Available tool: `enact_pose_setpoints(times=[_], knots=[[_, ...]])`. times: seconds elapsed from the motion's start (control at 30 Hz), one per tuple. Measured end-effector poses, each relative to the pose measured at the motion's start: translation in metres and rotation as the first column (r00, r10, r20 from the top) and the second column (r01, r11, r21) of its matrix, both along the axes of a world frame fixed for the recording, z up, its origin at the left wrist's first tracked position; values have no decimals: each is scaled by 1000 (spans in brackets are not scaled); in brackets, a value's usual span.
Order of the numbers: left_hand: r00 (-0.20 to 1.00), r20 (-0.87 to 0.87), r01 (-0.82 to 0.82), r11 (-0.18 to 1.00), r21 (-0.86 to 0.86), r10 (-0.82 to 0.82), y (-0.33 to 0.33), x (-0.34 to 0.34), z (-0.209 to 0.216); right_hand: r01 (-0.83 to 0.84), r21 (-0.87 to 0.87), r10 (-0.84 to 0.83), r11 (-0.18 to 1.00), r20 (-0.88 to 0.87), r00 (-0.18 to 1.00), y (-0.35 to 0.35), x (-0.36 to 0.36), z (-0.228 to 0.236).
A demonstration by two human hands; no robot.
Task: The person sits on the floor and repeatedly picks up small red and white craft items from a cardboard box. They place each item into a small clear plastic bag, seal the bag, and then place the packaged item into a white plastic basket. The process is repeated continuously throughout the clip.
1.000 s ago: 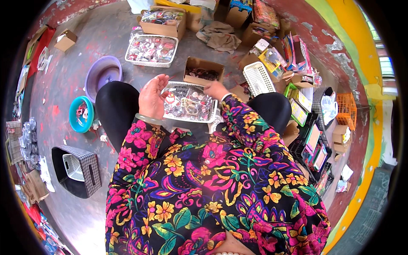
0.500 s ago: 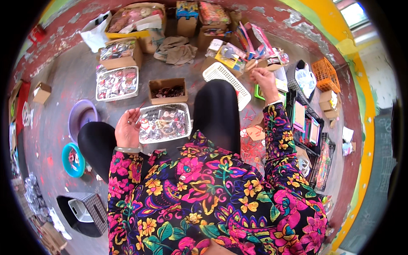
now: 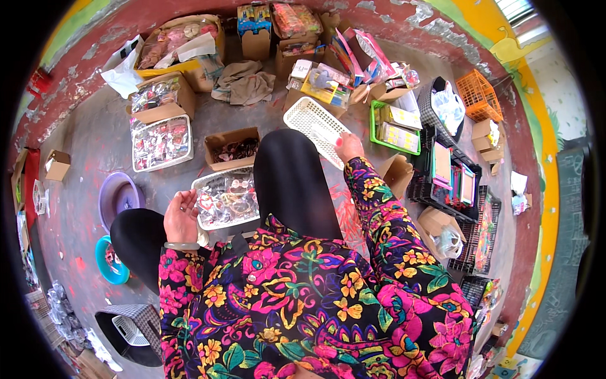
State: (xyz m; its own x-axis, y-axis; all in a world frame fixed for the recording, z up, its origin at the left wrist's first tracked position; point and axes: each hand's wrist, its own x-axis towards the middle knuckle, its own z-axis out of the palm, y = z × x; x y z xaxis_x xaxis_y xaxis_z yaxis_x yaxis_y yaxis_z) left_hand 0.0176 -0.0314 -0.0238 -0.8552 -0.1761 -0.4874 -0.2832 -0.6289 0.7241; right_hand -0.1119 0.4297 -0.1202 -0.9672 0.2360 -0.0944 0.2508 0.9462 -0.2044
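My left hand (image 3: 181,218) is beside the left rim of a white basket (image 3: 257,213) filled with small clear packets of trinkets. Its fingers are loosely bent, and nothing shows in them. My right hand (image 3: 349,149) is closed at the right edge of a white perforated basket (image 3: 297,117). A pale, see-through piece seems to be at its fingertips, too faint to name. Just beyond the packet basket stands a small cardboard box (image 3: 221,165) of dark items. My raised knee hides part of the packet basket.
Another white basket of packets (image 3: 161,144) stands farther left, near a purple basin (image 3: 120,197) and a teal basin (image 3: 112,265). On the right are a green tray (image 3: 396,150) of yellow-white boxes, black crates (image 3: 435,192) and an orange crate (image 3: 478,95). Red scraps litter the floor.
My right hand has moved left and nearer, from beside the green tray to the perforated basket's edge. My left hand stays by the packet basket, its fingers slightly more curled. The view has shifted.
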Motion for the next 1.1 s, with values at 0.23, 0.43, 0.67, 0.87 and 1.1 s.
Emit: enact_pose_setpoints(times=[0.23,0.43,0.67,0.87,1.1], knots=[[999,33,31,999,-39,-29,4,-2,-5,-145,246,139,958,43,989,-15,-14,-28],[999,12,41,998,-39,-40,3,2,-3,186,19,-187,982,81,979,-8,-31,-22],[996,-5,85,996,-2,-85,8,-4,4,163,-732,-337,661,-96,937,0,-48,23],[981,-136,126,986,-113,-140,27,-6,37,-339,-922,-48,185,-353,934,-109,-25,149],[938,-297,212,974,85,-178,34,2,73,-482,-847,457,227,-344,820,-242,53,183]])
